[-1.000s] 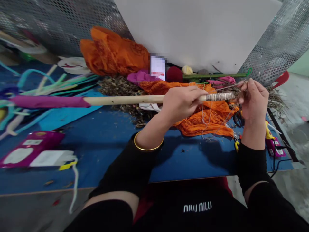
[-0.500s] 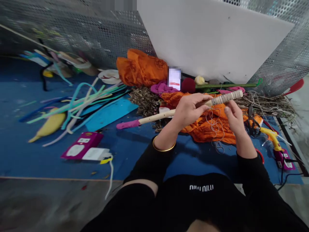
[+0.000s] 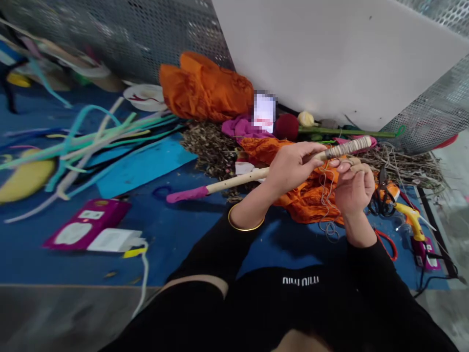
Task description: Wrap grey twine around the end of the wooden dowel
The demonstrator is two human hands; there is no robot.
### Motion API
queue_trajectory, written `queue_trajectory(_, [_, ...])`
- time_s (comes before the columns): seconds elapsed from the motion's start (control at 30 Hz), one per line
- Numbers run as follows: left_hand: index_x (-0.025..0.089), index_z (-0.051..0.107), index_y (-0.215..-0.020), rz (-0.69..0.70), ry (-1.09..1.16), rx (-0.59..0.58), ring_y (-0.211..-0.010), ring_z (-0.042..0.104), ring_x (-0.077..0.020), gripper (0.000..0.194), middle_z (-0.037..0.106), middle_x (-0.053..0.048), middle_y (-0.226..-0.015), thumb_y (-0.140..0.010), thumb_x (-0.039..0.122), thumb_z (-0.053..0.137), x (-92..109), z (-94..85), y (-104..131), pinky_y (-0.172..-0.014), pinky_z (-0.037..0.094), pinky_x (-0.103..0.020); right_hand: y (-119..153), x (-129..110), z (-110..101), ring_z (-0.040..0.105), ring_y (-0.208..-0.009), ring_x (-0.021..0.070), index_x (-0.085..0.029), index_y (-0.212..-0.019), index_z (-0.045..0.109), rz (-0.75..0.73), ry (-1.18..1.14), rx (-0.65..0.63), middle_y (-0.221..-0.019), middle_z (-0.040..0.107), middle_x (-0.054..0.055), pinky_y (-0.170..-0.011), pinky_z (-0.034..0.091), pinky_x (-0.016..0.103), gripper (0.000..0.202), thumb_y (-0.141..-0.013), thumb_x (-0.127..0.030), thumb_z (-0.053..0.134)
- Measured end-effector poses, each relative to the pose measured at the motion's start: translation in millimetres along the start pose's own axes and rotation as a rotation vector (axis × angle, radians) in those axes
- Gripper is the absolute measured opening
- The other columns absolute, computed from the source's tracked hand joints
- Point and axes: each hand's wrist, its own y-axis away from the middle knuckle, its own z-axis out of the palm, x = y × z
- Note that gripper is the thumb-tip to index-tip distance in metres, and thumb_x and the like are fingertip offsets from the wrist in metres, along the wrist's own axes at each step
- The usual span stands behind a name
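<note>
A pale wooden stick (image 3: 238, 180) slants across the view, its lower left end covered in pink and its upper right part wound with grey-beige string (image 3: 346, 148). Around its middle, my left hand (image 3: 291, 168) is closed. Just below the wound part is my right hand (image 3: 354, 186), fingers curled together and pinching what looks like the thin string. Loose loops of the string (image 3: 330, 231) hang between the hands over crumpled orange cloth (image 3: 311, 208).
Pipe cleaners (image 3: 98, 142) and a purple box (image 3: 90, 222) lie left on the blue table (image 3: 205, 234). Dried twigs (image 3: 406, 164), black scissors (image 3: 383, 195), red-handled scissors (image 3: 388, 244) and a yellow glue gun (image 3: 412, 217) are at the right. A white board (image 3: 311, 58) leans behind.
My right hand has turned, and its fingers have curled together near the stick's wound end. My left hand keeps its hold. The camera view has shifted, moving the left-side items further left.
</note>
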Motion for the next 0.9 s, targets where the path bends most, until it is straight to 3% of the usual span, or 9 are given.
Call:
queue_trajectory(0.13, [0.019, 0.079, -0.117, 0.010, -0.019, -0.052, -0.100, 0.076, -0.0189, 0.035, 0.082, -0.005, -0.113, -0.086, 0.013, 0.064, -2.5, 10.2, 2.6, -0.095, 0.058, -0.031, -2.6, -7.3, 2.7, 0.048, -0.047, 0.0095, -0.024, -0.065, 0.048, 0.126, -0.091, -0.005, -0.056, 0.040, -0.007, -0.068, 0.056, 0.032, 0.041, -0.101, -0.042, 0.057])
queue_trajectory(0.23, [0.019, 0.078, -0.120, 0.028, -0.064, -0.043, -0.107, 0.075, -0.0207, 0.036, 0.081, -0.005, -0.116, -0.086, 0.014, 0.066, -3.0, 14.8, 4.2, -0.099, 0.057, -0.033, -4.4, -13.7, 4.4, 0.029, -0.041, 0.0070, -0.023, -0.061, 0.040, 0.209, -0.043, 0.032, -0.052, 0.031, -0.008, -0.051, 0.041, 0.026, 0.049, -0.098, -0.047, 0.060])
queue_trajectory(0.3, [0.019, 0.077, -0.122, 0.035, -0.111, -0.027, -0.109, 0.074, -0.0214, 0.036, 0.080, -0.006, -0.118, -0.088, 0.017, 0.065, -2.3, 17.7, 5.6, -0.100, 0.056, -0.033, -3.6, -17.1, 6.4, 0.031, -0.045, 0.0079, -0.023, -0.061, 0.040, 0.264, 0.021, 0.095, -0.052, 0.034, -0.007, -0.048, 0.034, 0.025, 0.049, -0.096, -0.048, 0.063])
queue_trajectory(0.47, [0.018, 0.077, -0.119, 0.030, -0.212, -0.032, -0.100, 0.074, -0.0206, 0.030, 0.080, -0.006, -0.110, -0.094, 0.022, 0.060, 0.1, 24.1, 10.4, -0.089, 0.056, -0.031, 5.1, -22.3, 11.8, 0.036, -0.051, 0.0089, -0.023, -0.061, 0.044, 0.298, 0.070, 0.193, -0.055, 0.038, -0.006, -0.052, 0.035, 0.025, 0.045, -0.094, -0.044, 0.067])
queue_trajectory(0.7, [0.019, 0.074, -0.114, -0.004, -0.285, -0.138, -0.094, 0.072, -0.0195, 0.025, 0.079, -0.006, -0.106, -0.096, 0.024, 0.058, -1.4, 25.7, 11.5, -0.082, 0.053, -0.029, 9.7, -21.4, 14.7, 0.035, -0.053, 0.0108, -0.024, -0.064, 0.042, 0.302, 0.186, 0.193, -0.058, 0.036, -0.005, -0.050, 0.034, 0.026, 0.047, -0.096, -0.052, 0.061])
queue_trajectory(0.9, [0.020, 0.071, -0.106, -0.095, -0.369, -0.255, -0.086, 0.070, -0.0189, 0.018, 0.078, -0.004, -0.099, -0.097, 0.028, 0.058, 5.6, 19.7, 7.0, -0.072, 0.047, -0.028, 4.9, -20.0, 9.1, 0.030, -0.050, 0.0095, -0.024, -0.064, 0.041, 0.331, 0.144, 0.205, -0.058, 0.032, -0.006, -0.047, 0.030, 0.025, 0.047, -0.095, -0.052, 0.062])
